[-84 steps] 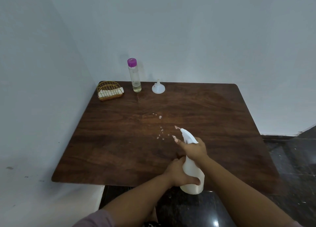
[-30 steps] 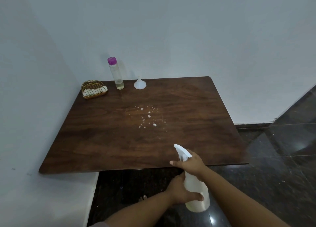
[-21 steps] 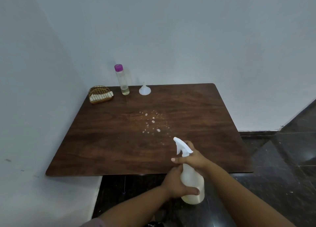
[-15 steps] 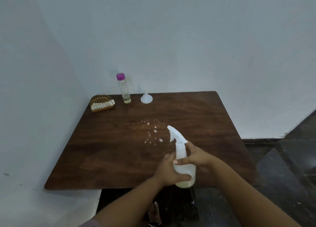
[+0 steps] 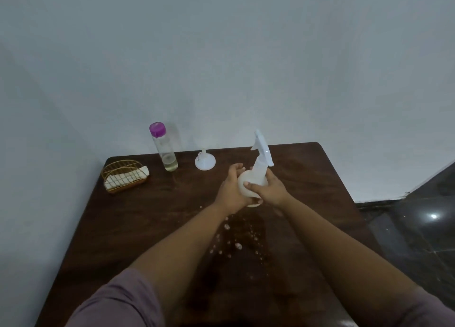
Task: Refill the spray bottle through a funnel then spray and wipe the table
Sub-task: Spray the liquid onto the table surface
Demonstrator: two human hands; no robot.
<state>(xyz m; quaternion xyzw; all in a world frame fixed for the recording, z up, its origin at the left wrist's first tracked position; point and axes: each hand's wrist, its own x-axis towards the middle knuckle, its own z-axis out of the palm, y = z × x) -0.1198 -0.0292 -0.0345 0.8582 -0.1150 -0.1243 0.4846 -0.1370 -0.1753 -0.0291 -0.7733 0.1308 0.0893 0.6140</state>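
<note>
From your head view, both hands gripped the white plastic spray bottle [image 5: 256,176] upright on the dark wooden table [image 5: 307,179]: your left hand [image 5: 231,191] cupped its round body, your right hand [image 5: 269,187] wrapped the shoulder. Its long axis stood near vertical, nozzle leaning away. The wire basket of white cloths [image 5: 125,176] lay well left of the bottle, nearer your left hand.

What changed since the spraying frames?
The spray bottle went from near the table's front edge, nozzle aimed over it, to the far side near the funnel, now upright. The right hand left the trigger and now holds the body; the left hand kept its grip. Droplets, the purple-capped bottle and the wire basket stayed put.
</note>
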